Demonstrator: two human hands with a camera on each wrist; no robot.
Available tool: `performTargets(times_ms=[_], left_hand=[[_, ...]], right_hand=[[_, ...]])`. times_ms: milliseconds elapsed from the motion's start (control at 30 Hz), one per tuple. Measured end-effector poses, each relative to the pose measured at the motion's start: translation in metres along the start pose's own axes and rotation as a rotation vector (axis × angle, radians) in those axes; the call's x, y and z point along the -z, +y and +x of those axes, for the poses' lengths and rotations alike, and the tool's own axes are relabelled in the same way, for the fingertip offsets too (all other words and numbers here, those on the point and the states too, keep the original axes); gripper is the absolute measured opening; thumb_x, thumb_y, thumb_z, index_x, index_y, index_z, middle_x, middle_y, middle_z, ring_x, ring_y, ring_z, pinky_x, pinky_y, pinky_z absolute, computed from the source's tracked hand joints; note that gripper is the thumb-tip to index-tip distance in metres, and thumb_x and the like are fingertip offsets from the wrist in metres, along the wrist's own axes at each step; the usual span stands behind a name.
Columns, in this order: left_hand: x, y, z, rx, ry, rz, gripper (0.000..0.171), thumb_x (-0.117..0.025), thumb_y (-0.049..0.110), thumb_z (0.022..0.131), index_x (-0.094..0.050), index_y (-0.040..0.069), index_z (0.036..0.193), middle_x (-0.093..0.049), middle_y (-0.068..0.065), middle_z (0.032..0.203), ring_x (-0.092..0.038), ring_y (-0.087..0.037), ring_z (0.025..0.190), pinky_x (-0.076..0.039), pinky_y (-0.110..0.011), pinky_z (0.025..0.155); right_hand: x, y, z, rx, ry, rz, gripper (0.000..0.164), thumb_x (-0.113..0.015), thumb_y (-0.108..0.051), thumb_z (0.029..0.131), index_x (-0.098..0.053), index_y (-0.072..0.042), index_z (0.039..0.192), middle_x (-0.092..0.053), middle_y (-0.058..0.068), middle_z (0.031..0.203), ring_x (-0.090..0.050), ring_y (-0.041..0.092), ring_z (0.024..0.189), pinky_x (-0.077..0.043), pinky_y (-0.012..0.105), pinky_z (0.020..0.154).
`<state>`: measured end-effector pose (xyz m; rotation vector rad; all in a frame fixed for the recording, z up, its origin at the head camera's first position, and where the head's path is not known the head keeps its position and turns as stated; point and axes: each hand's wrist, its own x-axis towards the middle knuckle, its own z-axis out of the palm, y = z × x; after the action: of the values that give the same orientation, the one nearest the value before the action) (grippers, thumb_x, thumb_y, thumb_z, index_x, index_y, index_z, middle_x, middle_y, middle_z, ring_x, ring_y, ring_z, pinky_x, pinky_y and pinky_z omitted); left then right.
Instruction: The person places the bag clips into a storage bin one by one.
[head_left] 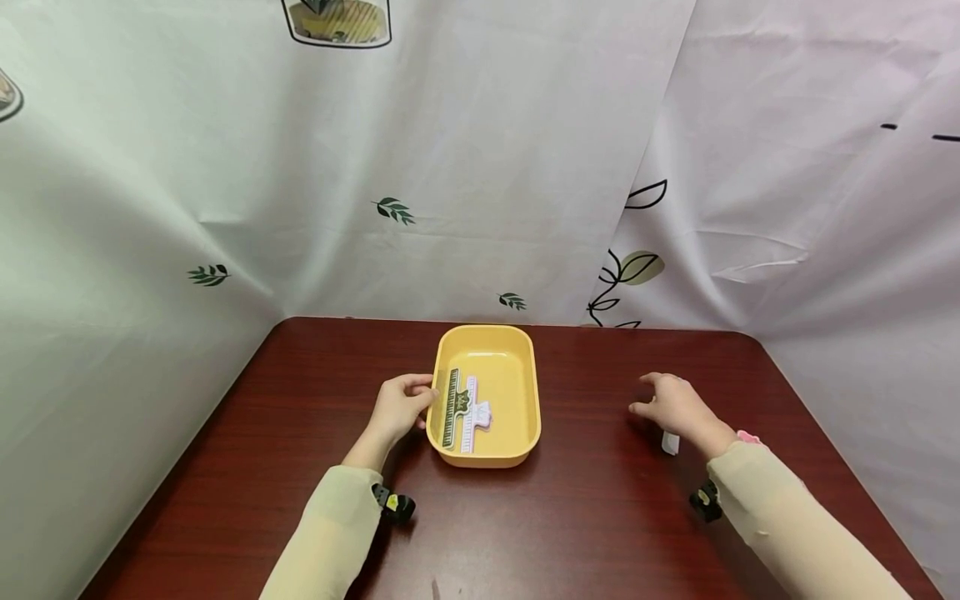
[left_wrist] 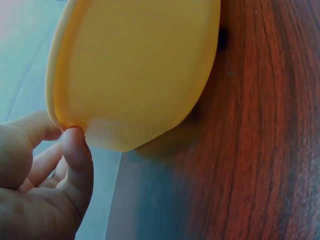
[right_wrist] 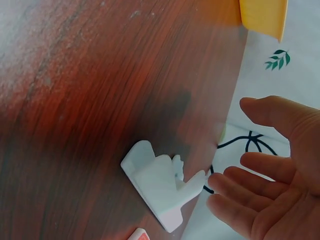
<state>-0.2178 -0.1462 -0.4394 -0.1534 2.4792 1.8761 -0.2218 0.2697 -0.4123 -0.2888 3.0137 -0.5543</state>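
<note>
My left hand (head_left: pixel 397 408) pinches the left rim of a yellow tray (head_left: pixel 483 460) between thumb and finger, which the left wrist view shows close up. In the tray's left half lie a dark green ruler-edged clip (head_left: pixel 451 412) and a pale lilac ruler-edged clip (head_left: pixel 470 417), side by side. Over on the right, my right hand (head_left: pixel 678 406) hovers with loosely bent fingers holding nothing. Just by it is a white clip (right_wrist: pixel 160 187) on the table, partly covered by the hand in the head view.
A small red-and-white piece (right_wrist: pixel 139 235) shows at the bottom edge of the right wrist view. The dark red wooden table (head_left: pixel 585 500) ends at a white patterned curtain (head_left: pixel 480 167) behind and at both sides.
</note>
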Motion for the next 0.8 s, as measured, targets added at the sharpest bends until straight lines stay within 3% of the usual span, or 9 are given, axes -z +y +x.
performTargets(times_ms=[133, 267, 433, 800], left_hand=[[0.0003, 0.0006, 0.0008, 0.004, 0.001, 0.003, 0.038, -0.065, 0.006, 0.084, -0.061, -0.001, 0.12, -0.066, -0.016, 0.093, -0.055, -0.011, 0.053, -0.049, -0.024, 0.043], [0.0, 0.0004, 0.0007, 0.007, 0.005, 0.001, 0.038, -0.066, 0.007, 0.083, -0.061, -0.001, 0.12, -0.066, -0.016, 0.093, -0.055, -0.011, 0.053, -0.049, -0.024, 0.043], [-0.0005, -0.0007, -0.0005, 0.011, 0.007, -0.001, 0.037, -0.066, 0.006, 0.083, -0.061, -0.001, 0.12, -0.067, -0.016, 0.092, -0.054, -0.01, 0.052, -0.048, -0.024, 0.042], [-0.0006, 0.0007, -0.0012, 0.004, 0.007, 0.001, 0.038, -0.065, 0.006, 0.083, -0.061, -0.002, 0.12, -0.067, -0.016, 0.091, -0.055, -0.01, 0.052, -0.049, -0.024, 0.042]], right_hand=[[0.0011, 0.0025, 0.0011, -0.01, -0.01, 0.0, 0.058, -0.069, -0.023, 0.08, -0.052, 0.014, 0.121, -0.065, 0.02, 0.087, -0.06, 0.024, 0.073, -0.051, 0.047, 0.076], [0.0022, 0.0045, 0.0013, -0.014, -0.016, -0.016, 0.057, -0.069, -0.022, 0.081, -0.052, 0.015, 0.121, -0.06, 0.033, 0.111, -0.06, 0.037, 0.092, -0.049, 0.053, 0.084], [0.0019, 0.0073, 0.0009, -0.012, -0.042, -0.024, 0.056, -0.069, -0.02, 0.081, -0.052, 0.016, 0.12, -0.059, 0.034, 0.112, -0.059, 0.041, 0.097, -0.049, 0.054, 0.084], [0.0002, 0.0093, 0.0045, -0.02, -0.086, -0.09, 0.048, -0.072, -0.016, 0.078, -0.057, 0.015, 0.112, -0.06, 0.03, 0.105, -0.059, 0.037, 0.089, -0.051, 0.047, 0.075]])
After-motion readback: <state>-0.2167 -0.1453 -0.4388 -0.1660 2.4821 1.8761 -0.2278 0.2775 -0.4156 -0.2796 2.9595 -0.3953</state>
